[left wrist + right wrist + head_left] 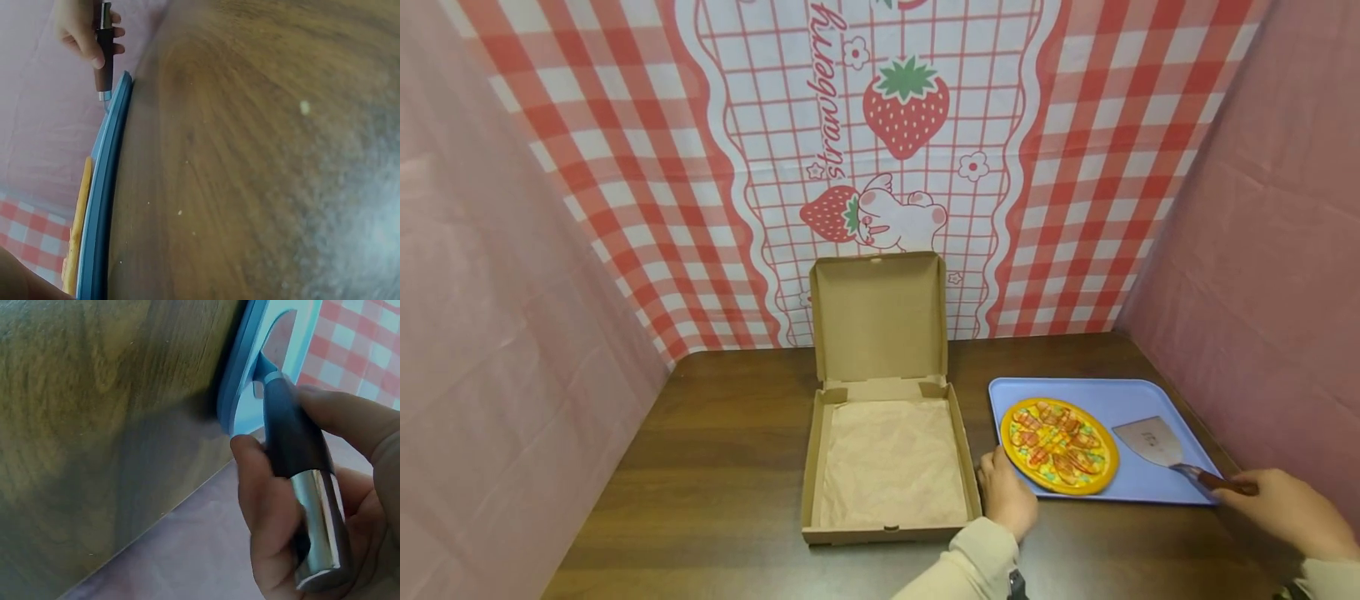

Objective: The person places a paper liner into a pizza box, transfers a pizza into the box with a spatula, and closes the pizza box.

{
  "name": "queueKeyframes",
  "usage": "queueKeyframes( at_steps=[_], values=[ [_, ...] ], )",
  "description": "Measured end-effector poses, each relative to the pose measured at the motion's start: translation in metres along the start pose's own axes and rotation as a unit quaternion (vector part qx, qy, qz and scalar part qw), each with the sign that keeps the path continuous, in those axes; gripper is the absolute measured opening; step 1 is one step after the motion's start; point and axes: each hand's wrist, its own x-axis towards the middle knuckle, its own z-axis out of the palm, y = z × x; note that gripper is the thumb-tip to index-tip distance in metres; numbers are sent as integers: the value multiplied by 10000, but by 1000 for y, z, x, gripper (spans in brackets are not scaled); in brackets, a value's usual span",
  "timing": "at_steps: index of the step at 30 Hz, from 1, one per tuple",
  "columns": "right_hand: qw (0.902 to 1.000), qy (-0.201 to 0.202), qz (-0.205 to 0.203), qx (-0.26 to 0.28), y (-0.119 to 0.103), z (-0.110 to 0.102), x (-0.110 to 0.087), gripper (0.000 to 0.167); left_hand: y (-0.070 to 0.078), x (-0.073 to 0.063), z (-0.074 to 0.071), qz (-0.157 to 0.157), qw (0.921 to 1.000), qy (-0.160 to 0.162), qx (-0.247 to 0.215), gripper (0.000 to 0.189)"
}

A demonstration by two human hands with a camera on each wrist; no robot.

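Note:
A round toy pizza (1060, 446) with a yellow crust lies on the left part of a blue tray (1131, 392). My left hand (1009, 498) is at the tray's front left corner, fingertips right at the pizza's edge. In the left wrist view only a bit of that hand shows, low beside the pizza's crust (78, 228); its fingers are mostly hidden. My right hand (1288, 508) grips the dark handle of a pizza spatula (1150, 442). The spatula's wide metal blade lies over the tray, right of the pizza and apart from it. In the right wrist view, fingers and thumb wrap the handle (297, 437).
Left of the tray an open cardboard pizza box (967, 467) stands with its lid (880, 321) upright against the back cloth. Crumpled brown paper (891, 462) lines it. Pink cloth walls (1247, 250) bound the wooden table (722, 467) on both sides.

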Motion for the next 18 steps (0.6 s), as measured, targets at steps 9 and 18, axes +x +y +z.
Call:
queueKeyframes(
  at_steps=[9, 18],
  values=[
    [9991, 257, -98, 313, 13, 1, -3, 38, 1, 3, -4, -182, 9986, -73, -492, 47],
    [9946, 970, -179, 322, 30, 0, -2, 48, 2, 5, -2, -350, 9973, -77, -637, 47]
  ],
)
